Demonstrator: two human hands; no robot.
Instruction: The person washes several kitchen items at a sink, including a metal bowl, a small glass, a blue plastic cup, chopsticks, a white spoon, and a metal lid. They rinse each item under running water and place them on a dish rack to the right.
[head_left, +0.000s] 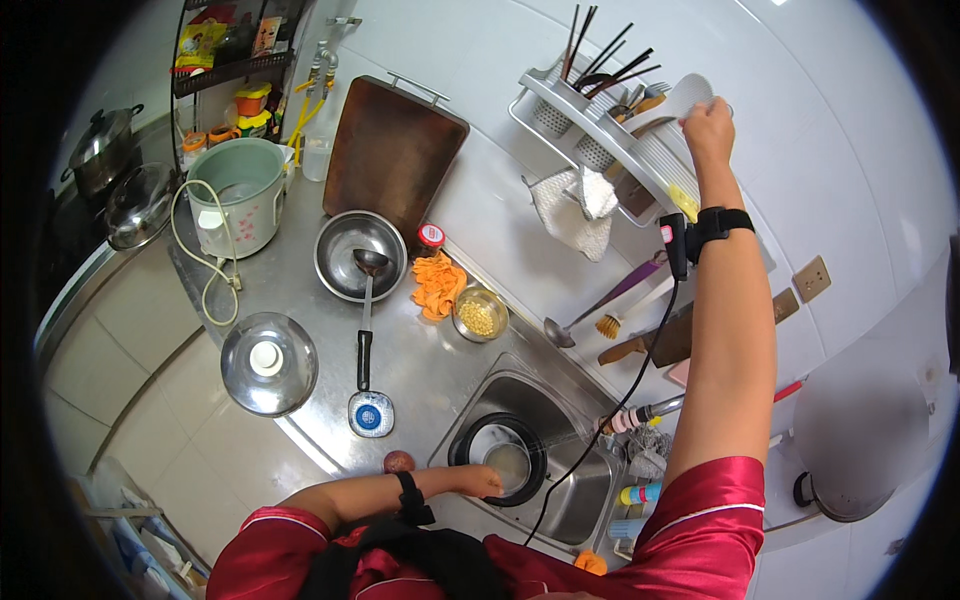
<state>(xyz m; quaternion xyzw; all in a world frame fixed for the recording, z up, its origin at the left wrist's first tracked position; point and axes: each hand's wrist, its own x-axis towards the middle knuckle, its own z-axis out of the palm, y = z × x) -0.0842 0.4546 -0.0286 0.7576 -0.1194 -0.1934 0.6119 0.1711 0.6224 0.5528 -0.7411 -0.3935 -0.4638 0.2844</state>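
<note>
My right hand (709, 129) is raised to the wall rack and grips a white rice paddle (691, 93) with a textured blade. Below, my left hand (478, 480) reaches over the sink (577, 517), its fingers bent at the rim of a small bowl (507, 465) with cloudy liquid. The fingertips are partly hidden. That bowl is inside a black-rimmed pot (537, 454) in the sink. A thin stream of water runs from the faucet (630, 420) toward the pot.
The rack (547, 90) holds chopsticks and utensils. A cleaver (675, 337) hangs below it. On the counter are a rice cooker body (244, 217), a ladle (366, 315) in a metal bowl (330, 259), a bowl of yellow kernels (480, 316), and a lid (289, 382). A black cable (592, 442) trails from my right wrist.
</note>
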